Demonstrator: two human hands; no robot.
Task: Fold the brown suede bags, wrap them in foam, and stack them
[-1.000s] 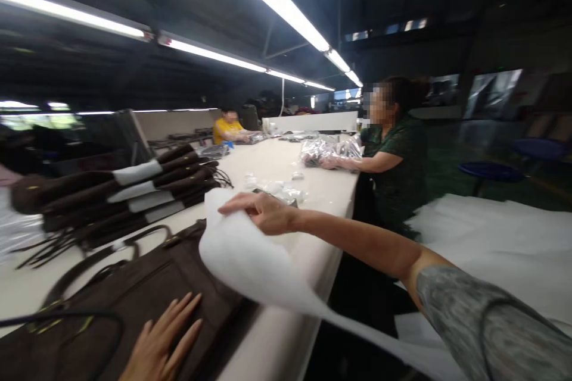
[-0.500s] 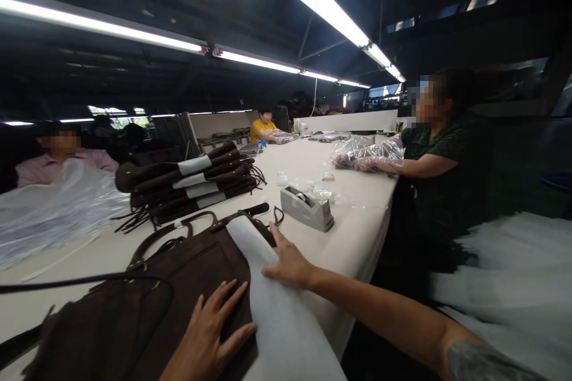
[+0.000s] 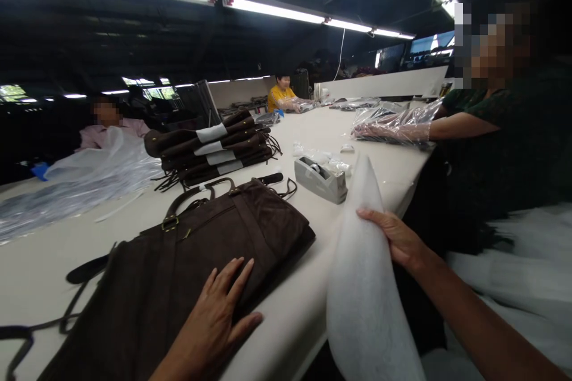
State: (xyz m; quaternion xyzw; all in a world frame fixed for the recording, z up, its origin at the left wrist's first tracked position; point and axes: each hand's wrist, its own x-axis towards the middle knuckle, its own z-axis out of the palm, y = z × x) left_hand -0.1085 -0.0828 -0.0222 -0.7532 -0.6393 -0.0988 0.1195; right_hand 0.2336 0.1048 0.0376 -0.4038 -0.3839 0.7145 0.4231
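Long white worktable [image 3: 80, 232] under strip lights, with people seated along both sides. Nearest the wearer lies a brown bag [image 3: 196, 256], flat on its side near the table's front edge, straps trailing toward the left and buckled handles pointing away. Its flap looks closed, and no wrapping covers it yet.

Resting palm-down on the bag's near corner, the left hand [image 3: 218, 315] has its fingers spread and flat, pinning the leather rather than gripping it. Off the table edge to the right, the right hand [image 3: 395, 238] holds a white foam sheet [image 3: 366, 286] upright, fingers curled over its edge with the thumb behind, out of sight; the forearm reaches in from the lower right. The sheet bows in a tall curve, apart from the bag and not touching it. As I judge it, the bag is laid out and held ready, while the sheet has still to go on or in.

Just beyond the bag sits a grey tape dispenser [image 3: 320, 178], and behind that a stack of bags [image 3: 210, 146] banded with white. Clear plastic [image 3: 75, 181] is heaped at the left. Further right, a co-worker's arm [image 3: 456, 126] rests on plastic bags.
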